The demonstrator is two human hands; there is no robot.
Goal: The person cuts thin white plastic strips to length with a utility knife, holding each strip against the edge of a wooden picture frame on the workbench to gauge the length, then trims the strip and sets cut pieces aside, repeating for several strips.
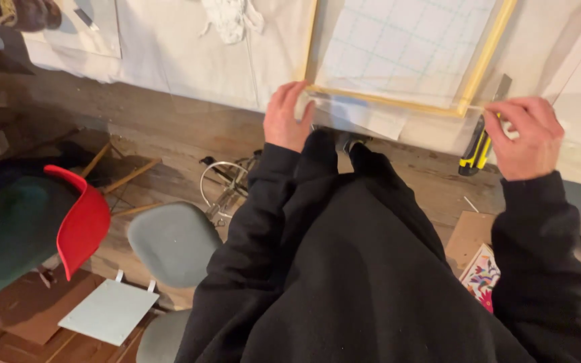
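1. The left hand (287,117) rests on the near left corner of a wooden frame (475,77), fingers curled over the pale rail and pressing down on it; its grip is closed on the frame's edge.
2. The right hand (526,138) is closed around a yellow and black utility knife (475,149), whose grey blade end points far and up past the frame's near right corner.
3. The frame lies on a surface (189,60) covered in white sheeting, and holds a pale panel marked with a faint blue-green grid (405,40).
4. A strip of white paper or fabric (364,117) hangs just past the frame's near rail, between the two hands.
5. A crumpled white cloth (231,17) sits on the surface, far and left of the frame.
6. The person wears a black long-sleeved top (358,269), filling the near middle of the view.
7. On the wooden floor to the left stand a red chair (82,225) and a grey chair (173,242), with a pale flat board (109,310) near them.
8. A brightly patterned card (482,275) lies on brown cardboard (469,232) on the floor at the right.
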